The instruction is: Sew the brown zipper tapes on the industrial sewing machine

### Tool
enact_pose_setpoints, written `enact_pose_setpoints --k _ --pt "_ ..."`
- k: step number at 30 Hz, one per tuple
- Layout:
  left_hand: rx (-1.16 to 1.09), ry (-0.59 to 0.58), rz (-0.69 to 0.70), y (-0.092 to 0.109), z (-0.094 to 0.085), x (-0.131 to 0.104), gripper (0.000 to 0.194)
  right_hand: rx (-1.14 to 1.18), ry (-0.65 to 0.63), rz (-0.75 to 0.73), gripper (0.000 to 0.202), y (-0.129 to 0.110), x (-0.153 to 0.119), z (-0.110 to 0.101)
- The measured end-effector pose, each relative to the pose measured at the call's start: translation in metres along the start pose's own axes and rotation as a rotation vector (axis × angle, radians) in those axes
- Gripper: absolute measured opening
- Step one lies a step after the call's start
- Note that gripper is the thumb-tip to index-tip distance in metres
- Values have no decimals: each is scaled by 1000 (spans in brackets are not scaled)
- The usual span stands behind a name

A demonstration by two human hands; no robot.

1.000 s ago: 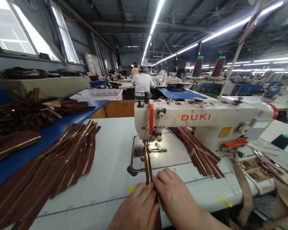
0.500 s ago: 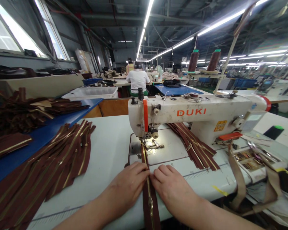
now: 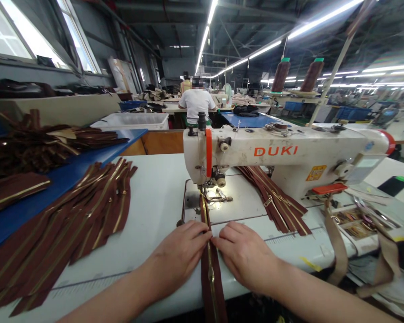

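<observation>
A brown zipper strip with gold teeth (image 3: 208, 274) runs from under the presser foot of the white sewing machine (image 3: 276, 154) toward me and over the table's front edge. My left hand (image 3: 185, 244) is closed on its left edge, fingertips pressed onto the tape. On the opposite edge, my right hand (image 3: 237, 251) pinches the strip, its fingers almost meeting those of the left. The zipper's slider (image 3: 211, 272) lies just below my hands. The machine's lamp lights the needle area, and the fingertips' undersides are hidden.
Several brown zipper strips (image 3: 87, 215) are spread at the left, with more piled on a blue surface (image 3: 67, 169). Another bundle (image 3: 279, 202) lies beneath the machine arm. A parts tray (image 3: 360, 224) is at right. A person in white (image 3: 197, 105) sits ahead.
The view has shifted slightly, so the machine appears a little farther right and higher. Both hands keep their hold on the zipper strip, and its slider sits slightly nearer my hands.
</observation>
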State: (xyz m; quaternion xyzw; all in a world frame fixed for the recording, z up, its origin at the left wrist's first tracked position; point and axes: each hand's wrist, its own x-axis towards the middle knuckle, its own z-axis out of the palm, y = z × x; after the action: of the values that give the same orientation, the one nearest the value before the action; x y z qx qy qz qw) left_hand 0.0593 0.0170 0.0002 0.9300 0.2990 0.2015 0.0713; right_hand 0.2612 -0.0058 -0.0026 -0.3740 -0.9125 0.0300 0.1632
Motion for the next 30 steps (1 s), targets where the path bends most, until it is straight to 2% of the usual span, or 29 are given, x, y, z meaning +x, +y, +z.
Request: enact_pose_setpoints --k 7,20,26,30 --pt "23 32 20 0 0 -2 27 -123 -29 -138 12 5 2 2" --pt "87 32 45 -5 -4 -3 32 -99 -29 -70 25 3 -3 2" --pt "106 -33 95 -7 -15 0 33 -85 -48 -80 21 4 1 -1" --pt "106 -59 104 -9 -15 0 34 -76 -63 -76 22 4 1 -2"
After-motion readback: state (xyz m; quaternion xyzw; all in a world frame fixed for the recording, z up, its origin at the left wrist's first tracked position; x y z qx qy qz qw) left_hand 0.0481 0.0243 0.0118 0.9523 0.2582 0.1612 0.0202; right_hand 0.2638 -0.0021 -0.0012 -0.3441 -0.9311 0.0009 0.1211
